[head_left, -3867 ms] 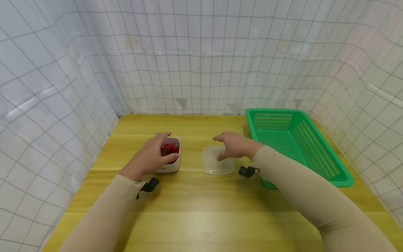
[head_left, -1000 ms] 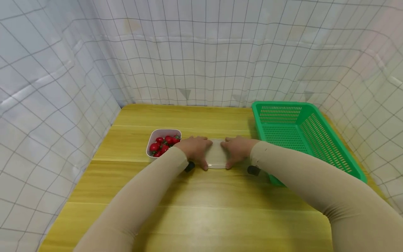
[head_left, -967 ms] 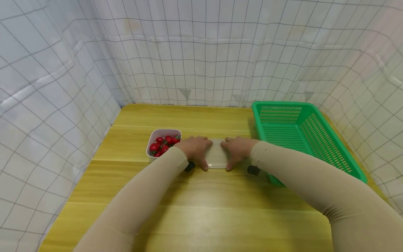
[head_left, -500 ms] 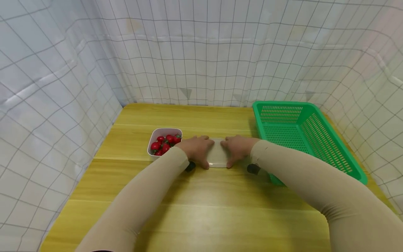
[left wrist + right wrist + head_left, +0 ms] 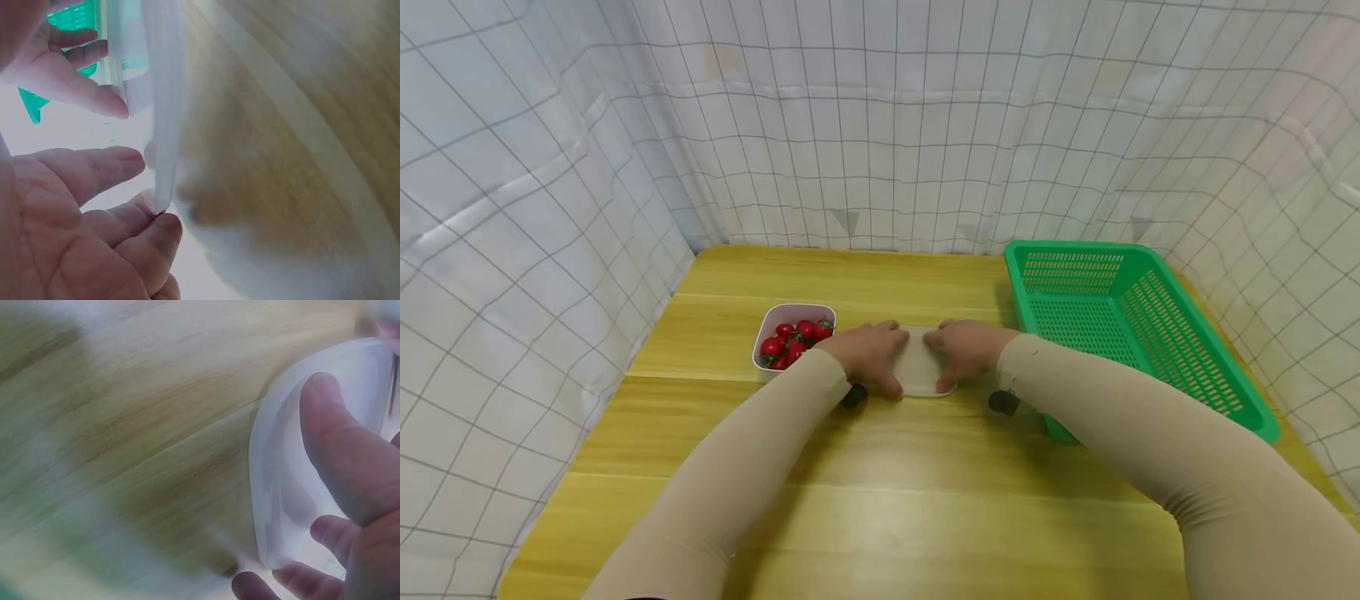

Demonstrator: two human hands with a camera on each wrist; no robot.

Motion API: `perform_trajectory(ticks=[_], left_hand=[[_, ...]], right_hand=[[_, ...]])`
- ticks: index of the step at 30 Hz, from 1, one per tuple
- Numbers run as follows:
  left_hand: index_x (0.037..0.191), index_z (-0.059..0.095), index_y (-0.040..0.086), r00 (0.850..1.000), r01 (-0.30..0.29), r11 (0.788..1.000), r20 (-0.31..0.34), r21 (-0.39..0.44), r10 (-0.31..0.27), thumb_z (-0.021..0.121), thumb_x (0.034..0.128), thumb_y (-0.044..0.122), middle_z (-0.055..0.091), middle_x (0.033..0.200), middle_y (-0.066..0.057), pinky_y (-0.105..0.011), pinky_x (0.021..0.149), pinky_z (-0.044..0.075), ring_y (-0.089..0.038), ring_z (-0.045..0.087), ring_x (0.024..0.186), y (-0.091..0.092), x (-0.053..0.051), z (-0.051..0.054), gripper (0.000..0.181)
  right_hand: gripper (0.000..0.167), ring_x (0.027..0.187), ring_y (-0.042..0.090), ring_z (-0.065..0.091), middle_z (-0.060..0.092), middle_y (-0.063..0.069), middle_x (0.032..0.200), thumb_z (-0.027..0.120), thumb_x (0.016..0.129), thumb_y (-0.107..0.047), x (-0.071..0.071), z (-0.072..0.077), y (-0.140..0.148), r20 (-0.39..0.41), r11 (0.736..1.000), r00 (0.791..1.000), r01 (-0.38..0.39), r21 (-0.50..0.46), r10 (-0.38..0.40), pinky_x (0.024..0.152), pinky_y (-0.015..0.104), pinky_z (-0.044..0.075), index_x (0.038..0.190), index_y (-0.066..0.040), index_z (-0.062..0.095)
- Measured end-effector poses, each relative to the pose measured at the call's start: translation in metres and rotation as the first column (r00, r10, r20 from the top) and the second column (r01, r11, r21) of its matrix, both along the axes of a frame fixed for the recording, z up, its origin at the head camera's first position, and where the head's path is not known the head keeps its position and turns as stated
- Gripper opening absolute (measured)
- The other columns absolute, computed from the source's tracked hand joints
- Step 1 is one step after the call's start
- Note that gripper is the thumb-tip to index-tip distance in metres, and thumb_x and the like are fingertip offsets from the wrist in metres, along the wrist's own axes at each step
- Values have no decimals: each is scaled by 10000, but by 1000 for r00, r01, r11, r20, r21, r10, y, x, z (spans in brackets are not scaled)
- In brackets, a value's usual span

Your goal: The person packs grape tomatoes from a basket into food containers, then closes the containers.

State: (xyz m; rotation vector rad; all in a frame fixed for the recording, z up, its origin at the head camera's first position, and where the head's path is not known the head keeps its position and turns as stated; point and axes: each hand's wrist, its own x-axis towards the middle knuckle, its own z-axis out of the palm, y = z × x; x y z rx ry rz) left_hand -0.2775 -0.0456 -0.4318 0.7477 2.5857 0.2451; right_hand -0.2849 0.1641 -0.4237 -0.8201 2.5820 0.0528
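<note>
A clear, shallow square plastic lid (image 5: 917,367) is at mid-table between both hands. My left hand (image 5: 871,354) holds its left side; in the left wrist view, the fingertips meet the lower end of the lid's edge (image 5: 165,106). On the opposite side, my right hand (image 5: 972,346) grips the lid, its thumb (image 5: 325,412) lying over the lid's face and its fingers near the rim (image 5: 255,481). Left of the hands stands a white box (image 5: 761,321) of small red tomatoes (image 5: 771,347), partly covered by the left sleeve. Whether the lid is off the table I cannot tell.
A green slotted basket (image 5: 1195,329) stands at the right of the wooden table (image 5: 880,517). White gridded curtains (image 5: 895,150) enclose the back and sides. Both forearms reach across the front of the table.
My left hand has gone from above the tomato box to the lid's left side, and my right hand has lowered onto its right side. Lately the right thumb has shifted onto the lid.
</note>
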Motion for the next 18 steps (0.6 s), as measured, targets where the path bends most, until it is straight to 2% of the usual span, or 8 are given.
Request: perform_trajectory(ticks=[6, 9, 13, 18], left_hand=[[1588, 396, 59, 998, 35, 999, -61, 38, -32, 832, 802, 423, 412, 1593, -124, -432, 1076, 522, -290, 576, 1255, -3, -3, 0, 969], [1611, 350, 30, 996, 31, 998, -88, 55, -26, 830, 830, 428, 347, 1652, -140, -414, 1141, 489, -273, 556, 1335, -6, -4, 5, 999], [1636, 293, 5, 993, 18, 995, -115, 101, -7, 844, 840, 419, 267, 1704, -162, -443, 1179, 461, -304, 495, 1434, -11, -5, 15, 1054], [1658, 251, 25, 989, 15, 983, -149, 184, 13, 861, 823, 407, 202, 1734, -163, -482, 1181, 460, -332, 466, 1473, -21, -3, 26, 1102]], right_hand=[[981, 1425, 413, 524, 441, 301, 1590, 883, 851, -447, -1, 2, -1, -40, 996, 998, 50, -72, -53, 1197, 479, 439, 1616, -56, 410], [968, 1390, 398, 545, 438, 286, 1583, 899, 842, -414, -2, 5, -1, -59, 987, 993, 90, -131, -98, 1166, 475, 471, 1611, -69, 424], [928, 1285, 382, 600, 439, 266, 1552, 922, 828, -344, -4, 12, 1, -82, 962, 984, 136, -237, -160, 1087, 487, 528, 1595, -91, 463], [899, 1180, 383, 638, 428, 250, 1538, 940, 808, -316, -6, 26, 4, -111, 927, 977, 134, -350, -183, 1029, 498, 558, 1571, -123, 505]])
